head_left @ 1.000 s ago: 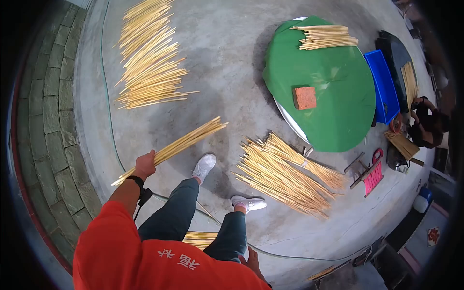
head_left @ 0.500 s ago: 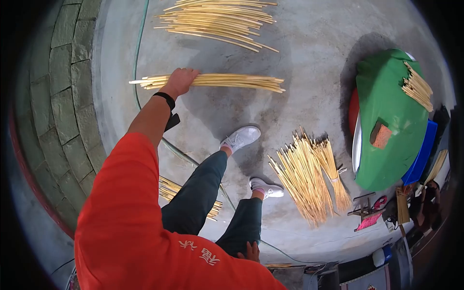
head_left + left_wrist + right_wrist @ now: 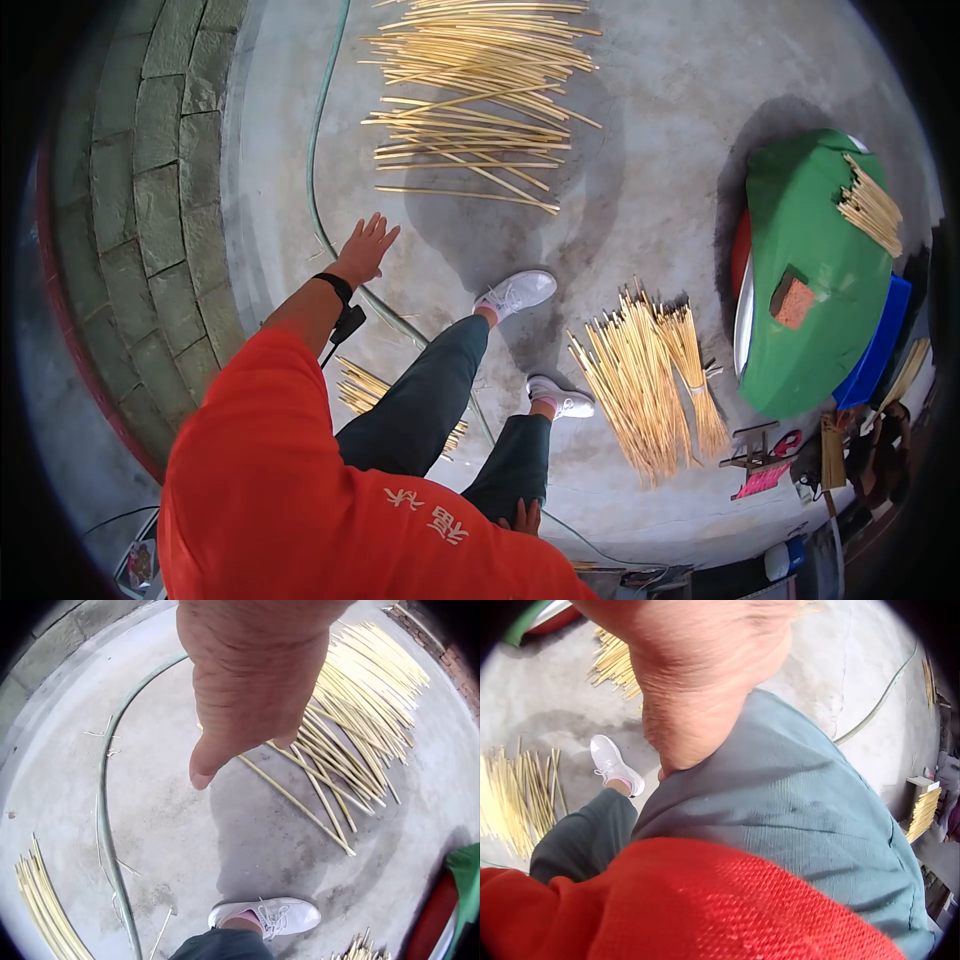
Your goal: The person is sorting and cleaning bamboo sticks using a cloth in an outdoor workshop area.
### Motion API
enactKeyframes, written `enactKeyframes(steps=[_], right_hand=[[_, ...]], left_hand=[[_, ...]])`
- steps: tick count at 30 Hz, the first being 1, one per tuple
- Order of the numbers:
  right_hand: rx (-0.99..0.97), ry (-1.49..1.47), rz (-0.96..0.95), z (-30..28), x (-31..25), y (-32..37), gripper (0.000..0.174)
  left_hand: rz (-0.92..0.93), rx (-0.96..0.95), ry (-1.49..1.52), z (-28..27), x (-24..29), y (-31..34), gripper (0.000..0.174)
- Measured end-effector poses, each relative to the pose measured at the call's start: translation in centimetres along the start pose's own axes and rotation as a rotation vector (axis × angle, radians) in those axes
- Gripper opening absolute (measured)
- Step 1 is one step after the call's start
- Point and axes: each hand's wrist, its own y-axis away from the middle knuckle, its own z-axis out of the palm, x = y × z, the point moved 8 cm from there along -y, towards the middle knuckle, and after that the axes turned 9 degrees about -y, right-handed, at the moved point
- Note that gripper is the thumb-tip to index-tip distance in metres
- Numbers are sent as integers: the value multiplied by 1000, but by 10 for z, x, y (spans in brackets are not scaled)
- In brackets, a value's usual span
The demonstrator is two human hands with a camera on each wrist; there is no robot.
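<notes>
My left hand (image 3: 368,248) is stretched out over the concrete floor, holding nothing, its fingers straight and spread. Just beyond it lie the long, thin yellow sticks (image 3: 470,125), spread in a loose layer, some crossing others. In the left wrist view the hand (image 3: 255,682) covers part of these sticks (image 3: 330,754), with the thumb pointing down at bare floor. My right hand (image 3: 525,517) rests on the right trouser leg near the knee, partly hidden by the red sleeve. The right wrist view shows this hand (image 3: 697,682) against the trouser cloth (image 3: 780,780).
A green hose (image 3: 318,170) runs beside the left hand and behind the feet. Another bundle of sticks (image 3: 360,385) lies near the left leg. Brushy-ended bundles (image 3: 640,390) lie to the right, near a green-covered round table (image 3: 810,340) bearing a brick (image 3: 792,300) and more sticks.
My left hand carried a bundle of sticks forward, laid it at the near edge of the spread sticks, let go and drew back. The right hand has stayed by the right leg.
</notes>
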Motion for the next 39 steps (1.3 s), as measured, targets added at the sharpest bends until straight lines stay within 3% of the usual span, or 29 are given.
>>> enactKeyframes(steps=[3, 5, 7, 9, 11, 13, 17, 19, 23, 27, 29, 31, 34, 39], right_hand=[[41, 5, -21, -2, 2, 4, 68], [70, 0, -49, -3, 5, 3, 68], [46, 29, -62, -1, 13, 2, 68], [31, 26, -61, -2, 23, -2, 68], [-2, -15, 23, -4, 21, 5, 69], [39, -53, -27, -7, 23, 6, 68], [115, -89, -34, -3, 39, 14, 66], [159, -134, -46, -5, 37, 18, 64], [204, -389, -13, -10, 39, 51, 61], [418, -604, -18, 16, 82, 93, 57], [215, -739, 129, 76, 129, 105, 49], [884, -349, -99, 85, 129, 151, 38], [943, -403, -114, 74, 167, 159, 38], [941, -481, -159, 75, 284, 202, 37]], left_hand=[[95, -97, 196, 62, 54, 91, 84], [182, -463, 385, 97, 94, 145, 68], [271, -662, 541, 112, 132, 192, 51], [447, -719, 767, 99, 157, 213, 41], [344, -682, 729, 74, 141, 202, 44], [220, -510, 656, 46, 118, 184, 52], [157, -691, 667, -1, 98, 185, 61], [181, -684, 579, -45, 95, 196, 61], [153, -782, 675, -108, 104, 228, 62], [269, -808, 591, -149, 134, 242, 63], [295, -796, 538, -166, 151, 247, 63], [267, -777, 558, -190, 171, 255, 62], [250, -738, 501, -216, 209, 267, 60], [158, -673, 474, -234, 303, 314, 52]])
